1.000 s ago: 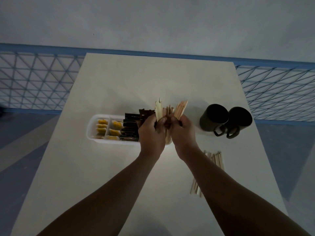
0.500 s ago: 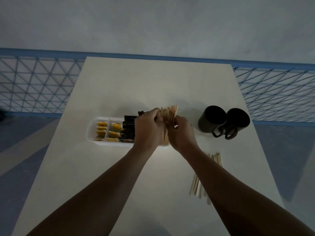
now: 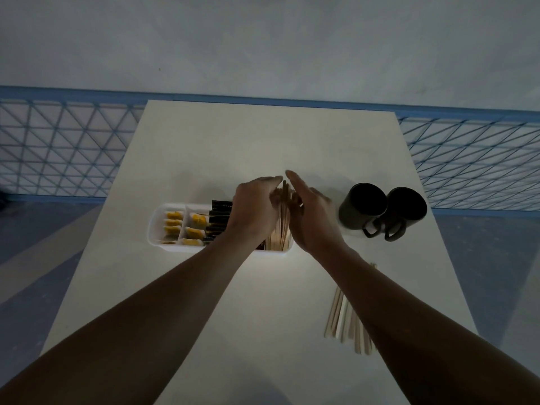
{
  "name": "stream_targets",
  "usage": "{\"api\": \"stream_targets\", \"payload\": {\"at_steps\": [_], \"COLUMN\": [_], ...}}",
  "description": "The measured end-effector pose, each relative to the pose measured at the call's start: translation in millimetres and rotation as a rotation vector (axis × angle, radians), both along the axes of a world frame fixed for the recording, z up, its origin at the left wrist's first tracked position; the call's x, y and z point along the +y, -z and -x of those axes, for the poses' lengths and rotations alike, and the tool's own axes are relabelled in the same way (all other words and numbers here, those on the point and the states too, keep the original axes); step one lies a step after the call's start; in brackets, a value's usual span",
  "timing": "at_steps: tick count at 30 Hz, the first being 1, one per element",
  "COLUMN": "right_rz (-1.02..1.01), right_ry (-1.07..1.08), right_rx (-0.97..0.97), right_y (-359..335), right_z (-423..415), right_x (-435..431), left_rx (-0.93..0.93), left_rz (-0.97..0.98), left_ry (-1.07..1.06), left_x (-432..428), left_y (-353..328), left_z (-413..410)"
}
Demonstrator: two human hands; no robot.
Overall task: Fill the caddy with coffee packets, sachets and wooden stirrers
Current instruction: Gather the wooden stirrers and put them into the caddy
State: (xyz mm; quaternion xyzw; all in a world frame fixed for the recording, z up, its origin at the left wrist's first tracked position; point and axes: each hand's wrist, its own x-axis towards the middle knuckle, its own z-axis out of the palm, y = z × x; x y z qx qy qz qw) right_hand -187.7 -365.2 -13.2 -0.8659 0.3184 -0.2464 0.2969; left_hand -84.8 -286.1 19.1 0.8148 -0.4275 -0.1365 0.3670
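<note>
A white caddy (image 3: 152, 229) sits mid-table. Its left compartments hold yellow sachets (image 3: 198, 221), and dark coffee packets (image 3: 219, 215) stand beside them. A bunch of wooden stirrers (image 3: 282, 229) stands upright in the right end compartment. My left hand (image 3: 254, 211) is curled against the bunch from the left, fingers bent over its top. My right hand (image 3: 312, 223) is flat against the bunch's right side with the fingers stretched out. More loose stirrers (image 3: 342, 320) lie on the table at the near right, partly hidden by my right forearm.
Two black mugs (image 3: 362, 206) (image 3: 406, 207) stand side by side just right of the caddy, handles toward me. The white table (image 3: 263, 141) ends at a grey wall, with blue mesh fencing (image 3: 58, 147) on both sides.
The stirrers, held fanned above the caddy a second ago, have gone down into its right compartment. My right hand has opened flat, and both hands have dropped lower.
</note>
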Motion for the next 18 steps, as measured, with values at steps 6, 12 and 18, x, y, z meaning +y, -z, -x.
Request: {"api": "stream_targets", "payload": {"at_steps": [6,12,18], "right_rz": [0.040,0.009,-0.090], "right_ry": [-0.047,-0.036,0.071], "right_rx": [0.022,-0.004,0.033], "right_y": [6,10,17], "right_z": [-1,2,-2], "right_x": [-1,2,0], "left_rx": [-0.025,-0.013,0.046], "left_rz": [-0.028,-0.049,-0.143], "left_ry": [0.009,-0.028,-0.029], "left_x": [-1,-3,-8], "left_y": [10,9,1], "left_z": [-3,-3,-5]}}
